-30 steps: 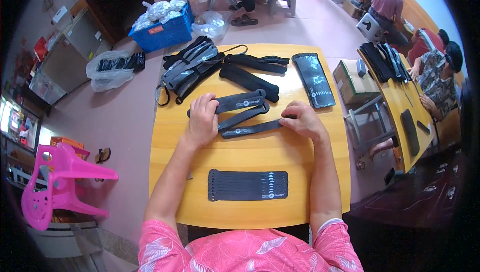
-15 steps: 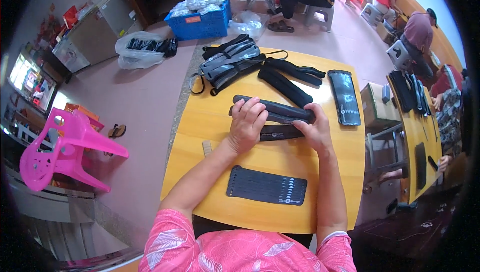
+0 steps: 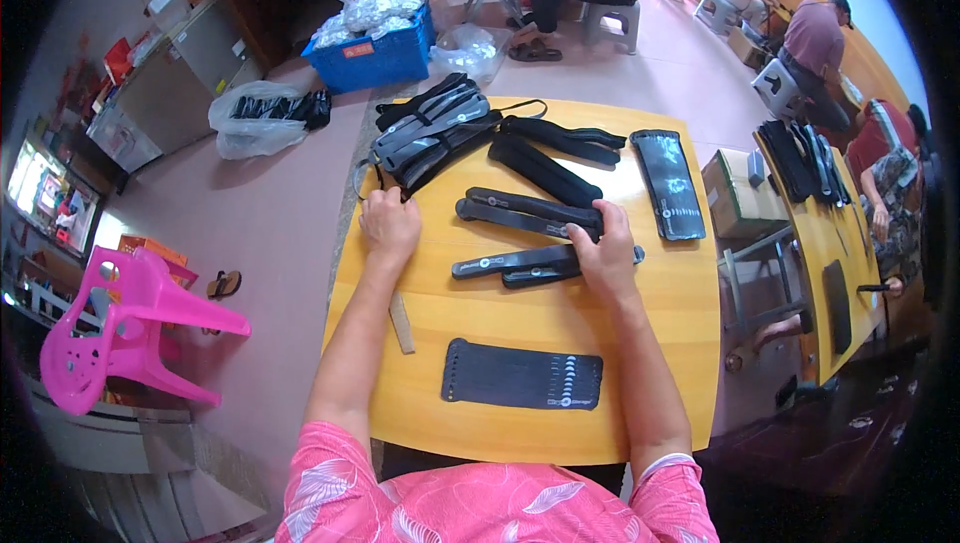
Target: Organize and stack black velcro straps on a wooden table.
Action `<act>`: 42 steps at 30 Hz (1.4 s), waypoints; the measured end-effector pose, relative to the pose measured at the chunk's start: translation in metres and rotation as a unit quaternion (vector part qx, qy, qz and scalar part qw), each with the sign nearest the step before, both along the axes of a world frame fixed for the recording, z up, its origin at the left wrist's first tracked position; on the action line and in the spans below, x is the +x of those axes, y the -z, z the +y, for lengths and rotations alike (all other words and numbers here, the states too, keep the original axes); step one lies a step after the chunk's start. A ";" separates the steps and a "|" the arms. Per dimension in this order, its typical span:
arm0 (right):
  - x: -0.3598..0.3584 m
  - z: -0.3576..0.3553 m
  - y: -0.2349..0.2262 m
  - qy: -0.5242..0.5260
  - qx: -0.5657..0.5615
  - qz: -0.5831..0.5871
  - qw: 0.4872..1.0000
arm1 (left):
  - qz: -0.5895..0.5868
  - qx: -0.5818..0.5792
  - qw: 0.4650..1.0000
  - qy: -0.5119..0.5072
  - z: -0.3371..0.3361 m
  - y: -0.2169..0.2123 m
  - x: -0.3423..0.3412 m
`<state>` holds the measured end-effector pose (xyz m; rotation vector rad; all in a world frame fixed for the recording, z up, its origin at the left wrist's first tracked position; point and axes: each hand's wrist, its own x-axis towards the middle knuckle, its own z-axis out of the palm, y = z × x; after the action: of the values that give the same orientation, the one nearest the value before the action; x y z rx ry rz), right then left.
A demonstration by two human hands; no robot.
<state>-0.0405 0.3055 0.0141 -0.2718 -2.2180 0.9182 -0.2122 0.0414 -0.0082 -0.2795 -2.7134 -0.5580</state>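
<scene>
My right hand [image 3: 605, 253] grips the right end of a pair of long black straps [image 3: 520, 211] with pale markings, lying side by side above the table. Just below them, more black straps [image 3: 490, 265] lie partly under that hand. My left hand [image 3: 390, 225] is closed at the lower left edge of a tied pile of black and grey straps [image 3: 432, 133]. Its fingertips meet a thin black loop there; whatever they pinch is hidden. A flat stack of black straps [image 3: 520, 375] with rounded ends lies near me on the yellow table [image 3: 660, 343].
Two black padded strips [image 3: 545, 169] lie beyond my hands, with a glossy black strap stack [image 3: 668, 185] at right. A tan strip [image 3: 401, 325] lies beside my left forearm. A pink stool [image 3: 150, 318] stands left, a blue crate [image 3: 370, 58] behind. Other people work at tables around.
My left hand has let go of the held straps and moved left to the tied pile. The straps in my right hand have lowered and spread. The whole view has shifted slightly.
</scene>
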 end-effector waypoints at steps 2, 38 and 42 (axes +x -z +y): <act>0.001 -0.003 -0.001 0.005 0.041 -0.002 0.999 | -0.008 0.011 0.999 -0.030 -0.003 0.005 -0.008; -0.139 -0.022 0.018 -0.036 0.269 -0.175 0.946 | -0.047 0.461 0.874 0.150 -0.101 -0.129 0.161; -0.087 -0.042 -0.047 -0.267 0.132 -0.009 0.955 | -0.034 0.388 0.877 0.280 -0.117 -0.140 0.216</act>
<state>-0.1273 0.2633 0.0613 0.4693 -2.4431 0.8705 0.0043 -0.0760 0.1322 -0.8230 -2.1893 -1.7626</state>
